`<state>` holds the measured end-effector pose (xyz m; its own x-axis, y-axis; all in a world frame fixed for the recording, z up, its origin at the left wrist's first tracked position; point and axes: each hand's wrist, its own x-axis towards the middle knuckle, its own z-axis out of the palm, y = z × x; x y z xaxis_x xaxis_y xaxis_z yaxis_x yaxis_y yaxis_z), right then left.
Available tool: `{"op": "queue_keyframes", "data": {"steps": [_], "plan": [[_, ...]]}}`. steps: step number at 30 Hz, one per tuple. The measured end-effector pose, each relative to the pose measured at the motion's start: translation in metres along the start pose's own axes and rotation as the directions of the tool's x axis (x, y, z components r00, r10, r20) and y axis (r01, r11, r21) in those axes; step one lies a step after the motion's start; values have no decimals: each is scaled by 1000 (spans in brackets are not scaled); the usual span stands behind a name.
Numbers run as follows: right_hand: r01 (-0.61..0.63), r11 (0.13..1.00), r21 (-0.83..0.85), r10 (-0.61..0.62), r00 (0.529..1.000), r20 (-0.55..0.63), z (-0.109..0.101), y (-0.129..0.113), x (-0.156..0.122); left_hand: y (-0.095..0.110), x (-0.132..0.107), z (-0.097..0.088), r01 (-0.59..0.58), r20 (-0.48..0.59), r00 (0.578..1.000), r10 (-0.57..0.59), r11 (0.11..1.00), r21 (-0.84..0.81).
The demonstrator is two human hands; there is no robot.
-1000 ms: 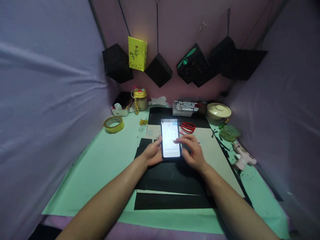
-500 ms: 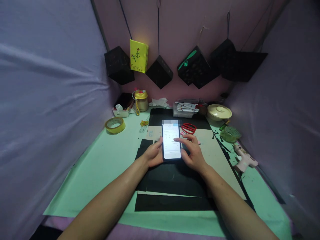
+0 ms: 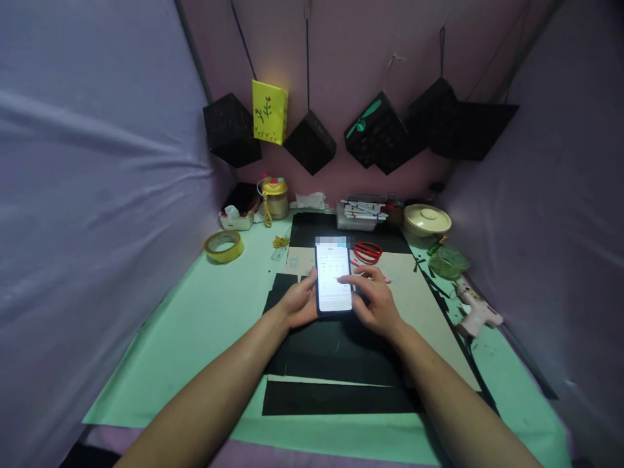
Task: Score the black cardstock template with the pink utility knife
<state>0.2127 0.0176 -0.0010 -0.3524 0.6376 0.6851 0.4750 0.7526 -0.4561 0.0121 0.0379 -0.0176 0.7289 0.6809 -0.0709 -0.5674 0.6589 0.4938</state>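
Observation:
A smartphone [image 3: 334,279] with a bright white screen stands in the middle of the view, above black sheets. My left hand [image 3: 301,302] is closed around its left side, thumb along the edge. My right hand [image 3: 374,302] is at the right side, fingers apart, with the index finger stretched over the screen; whether the tip touches the glass I cannot tell. Its thumb lies close to the phone's lower right edge. Under the hands is a black sheet [image 3: 336,351] on pale board [image 3: 419,305]. Just behind the right hand lie red-handled scissors [image 3: 367,253].
Yellow tape roll [image 3: 223,247] sits left; a glue gun [image 3: 476,313] and green mesh bundle [image 3: 449,262] sit right. Along the back stand a yellow-lidded cup [image 3: 275,197], a box of white pens [image 3: 361,214] and a lidded bowl [image 3: 427,220]. Black boxes [image 3: 311,143] hang above.
My right index finger has slid a little down the phone's screen. The left hand keeps its hold on the phone, and the view has shifted very slightly.

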Motion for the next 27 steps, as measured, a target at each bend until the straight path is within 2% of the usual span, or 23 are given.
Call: {"op": "queue_keyframes", "data": {"steps": [16,27], "plan": [[-3,1000,-11,2,1000,-15,0,0,0,-2,0,0,-2,12,1000,2,1000,6],[11,1000,-5,-11,1000,-17,-1,-1,1,-2,0,0,-2,-18,1000,2,1000,10]]}}
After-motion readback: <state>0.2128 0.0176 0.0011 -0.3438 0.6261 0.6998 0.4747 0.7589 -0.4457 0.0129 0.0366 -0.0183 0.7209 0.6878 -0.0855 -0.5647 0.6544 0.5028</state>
